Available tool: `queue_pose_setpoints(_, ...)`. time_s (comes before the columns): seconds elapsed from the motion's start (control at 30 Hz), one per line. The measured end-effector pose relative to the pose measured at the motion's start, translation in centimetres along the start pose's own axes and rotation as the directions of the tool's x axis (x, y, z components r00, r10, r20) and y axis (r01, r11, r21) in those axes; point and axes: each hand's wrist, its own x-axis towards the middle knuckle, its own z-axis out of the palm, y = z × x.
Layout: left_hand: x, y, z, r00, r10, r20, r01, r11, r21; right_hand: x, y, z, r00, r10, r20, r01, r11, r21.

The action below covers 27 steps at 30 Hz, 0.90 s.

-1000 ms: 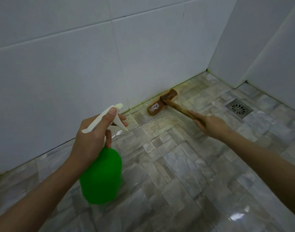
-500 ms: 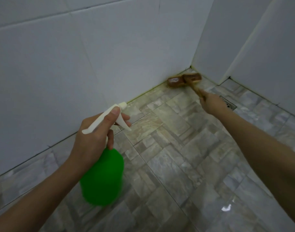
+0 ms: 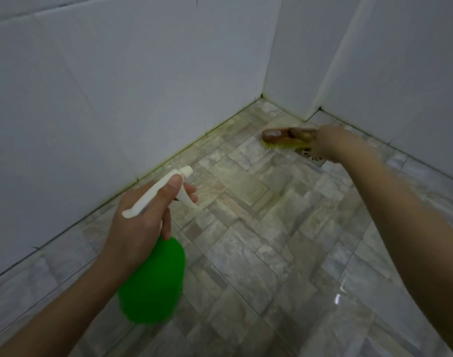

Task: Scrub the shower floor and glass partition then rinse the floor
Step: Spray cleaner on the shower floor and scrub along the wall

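The brush (image 3: 284,136) sits bristles-down on the floor (image 3: 246,243) near the far corner, where the white tiled walls (image 3: 117,99) meet. Its brown wooden back faces up and yellow-green bristles show along its near edge. The right hand (image 3: 332,143) is wrapped around the handle end, hiding it completely; hand and brush are both smeared by motion blur, so individual fingers cannot be made out. Just under that hand a dark sliver of the floor drain (image 3: 309,154) peeks out, the rest covered by the wrist.

Closer in, the left hand (image 3: 140,222) grips the neck of a spray bottle (image 3: 153,282), held above the floor. The thumb lies along the top of the white spray head and a finger curls over the trigger. The green body hangs below the hand, its outline soft with blur.

The floor tiles are grey stone-patterned, with yellowish staining along the wall joint and between bottle and brush. A wet glint shows at lower right.
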Motion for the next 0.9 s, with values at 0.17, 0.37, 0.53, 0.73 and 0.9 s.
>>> queue_pose_setpoints(0.17,1.0,0.6,1.4,1.000,0.003,0.008,-0.002,0.998,-0.070,-1.0,3.1,0.6,0.996,0.083,-0.027,-0.084,0.997,-0.003)
queue_pose_setpoints(0.37,0.7,0.6,2.0,0.999,0.009,0.042,-0.005,0.995,-0.102,-1.4,4.9,0.9,0.985,0.172,-0.020,-0.173,0.984,-0.049)
queue_pose_setpoints(0.53,0.7,0.3,1.8,0.999,0.016,0.051,-0.012,0.996,-0.086,-1.9,5.1,2.0,0.990,0.128,-0.064,-0.131,0.990,-0.054)
queue_pose_setpoints(0.73,0.5,0.3,1.5,0.999,0.005,0.050,0.000,0.995,-0.103,-2.2,3.9,1.5,0.974,0.218,-0.066,-0.221,0.974,-0.047)
queue_pose_setpoints(0.9,-0.1,0.7,1.8,0.997,0.026,0.068,-0.018,0.994,-0.112,-1.0,5.6,1.8,0.978,0.183,-0.105,-0.189,0.980,-0.056)
